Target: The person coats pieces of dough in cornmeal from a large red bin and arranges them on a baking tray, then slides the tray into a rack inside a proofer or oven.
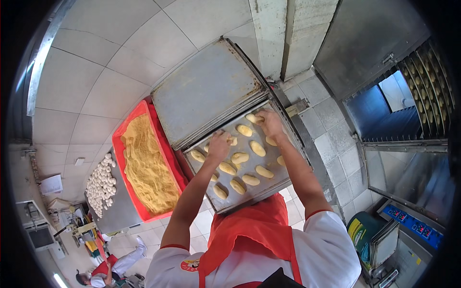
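A metal baking tray in front of me carries several pale, oval dough pieces set apart from each other. My right hand is at the tray's far right part, fingers closed on one dough piece. Over the tray's far left part, my left hand has its fingers bent down at another dough piece. That piece shows beside the fingertips, and the hand partly covers it. Whether the left fingers grip it or only touch it is hard to see.
Beyond the tray lies a stack of bare metal trays. To the left, a red bin holds yellow crumbs, beside a pile of small white dough balls. At right stands an open cabinet with loaded racks. Another person is at far lower left.
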A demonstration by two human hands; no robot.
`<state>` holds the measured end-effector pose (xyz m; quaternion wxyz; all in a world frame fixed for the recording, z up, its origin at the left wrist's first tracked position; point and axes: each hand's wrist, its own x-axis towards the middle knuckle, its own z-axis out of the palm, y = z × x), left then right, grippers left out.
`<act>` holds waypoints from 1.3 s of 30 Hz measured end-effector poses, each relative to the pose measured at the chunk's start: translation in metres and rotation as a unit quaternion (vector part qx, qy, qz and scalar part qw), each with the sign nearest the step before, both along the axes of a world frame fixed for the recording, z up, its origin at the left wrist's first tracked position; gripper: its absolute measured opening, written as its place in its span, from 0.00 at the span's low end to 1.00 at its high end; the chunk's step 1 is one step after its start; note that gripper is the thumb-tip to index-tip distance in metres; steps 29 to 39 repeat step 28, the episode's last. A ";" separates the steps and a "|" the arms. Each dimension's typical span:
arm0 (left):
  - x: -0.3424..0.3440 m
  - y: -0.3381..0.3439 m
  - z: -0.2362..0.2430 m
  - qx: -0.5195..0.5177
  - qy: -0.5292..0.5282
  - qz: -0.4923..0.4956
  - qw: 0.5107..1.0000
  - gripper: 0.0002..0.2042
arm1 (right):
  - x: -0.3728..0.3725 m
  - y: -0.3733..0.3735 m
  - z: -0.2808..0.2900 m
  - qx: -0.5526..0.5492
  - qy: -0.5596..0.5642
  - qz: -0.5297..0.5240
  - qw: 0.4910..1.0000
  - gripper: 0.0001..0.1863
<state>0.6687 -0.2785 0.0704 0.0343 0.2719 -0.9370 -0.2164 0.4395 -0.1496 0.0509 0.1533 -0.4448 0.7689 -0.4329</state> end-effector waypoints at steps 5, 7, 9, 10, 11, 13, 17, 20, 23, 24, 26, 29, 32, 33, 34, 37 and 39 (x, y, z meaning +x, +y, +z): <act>0.004 0.001 0.016 -0.021 -0.003 -0.030 0.999 0.13 | -0.008 0.011 0.000 0.002 -0.015 0.056 0.998 0.17; 0.014 0.021 0.040 -0.026 0.099 0.049 0.994 0.18 | -0.010 0.038 0.004 -0.022 0.004 0.053 0.998 0.17; 0.054 0.031 0.042 0.011 0.136 0.173 0.976 0.23 | -0.004 0.074 0.036 -0.071 -0.022 -0.082 0.994 0.18; 0.082 0.037 0.036 -0.016 0.128 0.217 0.968 0.24 | -0.003 0.098 0.046 -0.020 -0.046 -0.125 0.991 0.18; 0.115 0.046 0.027 -0.043 0.118 0.267 0.956 0.25 | -0.001 0.123 0.047 0.032 -0.070 -0.161 0.984 0.18; 0.161 0.070 0.018 -0.011 0.049 0.356 0.933 0.27 | 0.003 0.179 0.024 0.110 0.008 -0.193 0.975 0.17; 0.213 0.120 -0.007 0.170 0.102 0.469 0.861 0.25 | 0.036 0.230 0.018 0.130 -0.035 -0.176 0.975 0.16; 0.215 0.132 -0.018 0.273 0.220 0.481 0.803 0.21 | 0.036 0.230 -0.010 0.107 0.036 -0.189 0.975 0.16; 0.230 0.132 -0.031 0.243 0.248 0.527 0.776 0.22 | 0.031 0.221 -0.016 0.054 0.057 -0.168 0.983 0.13; 0.234 0.135 -0.031 0.242 0.260 0.528 0.772 0.22 | 0.029 0.217 -0.009 0.046 0.065 -0.163 0.983 0.13; 0.224 0.149 -0.012 0.283 0.247 0.549 0.747 0.24 | 0.016 0.220 -0.018 0.085 0.004 -0.102 0.991 0.12; 0.206 0.176 0.012 0.297 0.209 0.521 0.773 0.26 | 0.000 0.226 -0.022 0.149 -0.006 -0.122 0.981 0.17; 0.206 0.176 0.012 0.297 0.209 0.521 0.773 0.26 | 0.000 0.226 -0.022 0.149 -0.006 -0.122 0.981 0.17; 0.206 0.176 0.012 0.297 0.209 0.521 0.773 0.26 | 0.000 0.226 -0.022 0.149 -0.006 -0.122 0.981 0.17; 0.206 0.176 0.012 0.297 0.209 0.521 0.773 0.26 | 0.000 0.226 -0.022 0.149 -0.006 -0.122 0.981 0.17; 0.206 0.176 0.012 0.297 0.209 0.521 0.773 0.26 | 0.000 0.226 -0.022 0.149 -0.006 -0.122 0.981 0.17; 0.206 0.176 0.012 0.297 0.209 0.521 0.773 0.26 | 0.000 0.226 -0.022 0.149 -0.006 -0.122 0.981 0.17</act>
